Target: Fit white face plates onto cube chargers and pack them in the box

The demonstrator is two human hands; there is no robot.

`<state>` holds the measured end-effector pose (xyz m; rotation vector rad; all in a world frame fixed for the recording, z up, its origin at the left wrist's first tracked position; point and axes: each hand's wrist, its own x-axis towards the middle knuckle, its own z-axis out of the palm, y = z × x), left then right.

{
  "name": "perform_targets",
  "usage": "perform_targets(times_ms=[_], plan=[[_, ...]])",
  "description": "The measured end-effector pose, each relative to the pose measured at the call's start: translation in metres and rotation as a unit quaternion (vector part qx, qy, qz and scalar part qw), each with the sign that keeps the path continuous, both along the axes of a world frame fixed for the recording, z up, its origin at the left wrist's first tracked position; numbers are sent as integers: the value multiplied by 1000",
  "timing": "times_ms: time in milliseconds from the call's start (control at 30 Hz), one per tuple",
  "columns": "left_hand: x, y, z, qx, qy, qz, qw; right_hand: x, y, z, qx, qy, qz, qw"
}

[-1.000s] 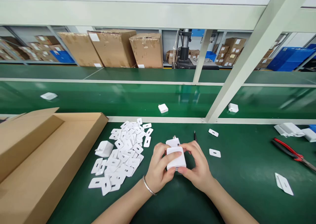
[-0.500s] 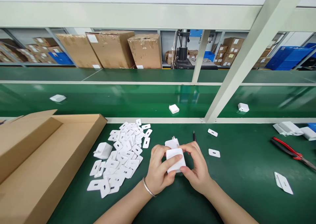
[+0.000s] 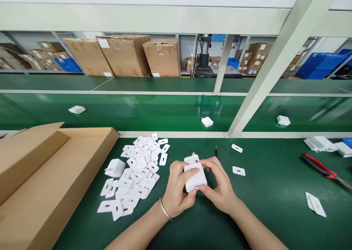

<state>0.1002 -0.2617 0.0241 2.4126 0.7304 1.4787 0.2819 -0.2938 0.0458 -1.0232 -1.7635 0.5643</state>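
Observation:
Between both hands is a white power adapter (image 3: 195, 177), tilted so that a slot shows on its near side. My left hand (image 3: 178, 185), with a silver bangle at the wrist, grips it from the left, its index finger across the top. From the right, my right hand (image 3: 218, 184) pinches its edge with thumb and fingers. Just behind it lies a second white adapter (image 3: 191, 159), partly hidden, its prongs pointing away. Left of the hands spreads a pile of white slotted plates (image 3: 140, 169), with another adapter (image 3: 114, 168) at its left edge.
An open cardboard box (image 3: 55, 191) fills the left. Red-handled pliers (image 3: 327, 168) lie at right, near loose plates (image 3: 315, 204). A black pointed tool (image 3: 217, 153) lies behind my right hand. Beyond the table edge, adapters (image 3: 207, 122) sit on a green conveyor belt (image 3: 143, 112).
The adapter in my hands has tipped, so its slotted near side now shows. The adapters on the belt have shifted to the right.

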Motion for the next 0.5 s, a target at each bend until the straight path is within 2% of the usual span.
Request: perform_targets(times_ms=[167,367,500], plan=[[-1,2,1,9,12,15,1000,1,1,-3,-1,-17,-3,1000],[-3,15,-5,28,95,98,990,2,10,-16,-26,-70,-20,997],[-2,22,-15,-56,118,97,987,3,17,-23,-66,-76,-43,994]])
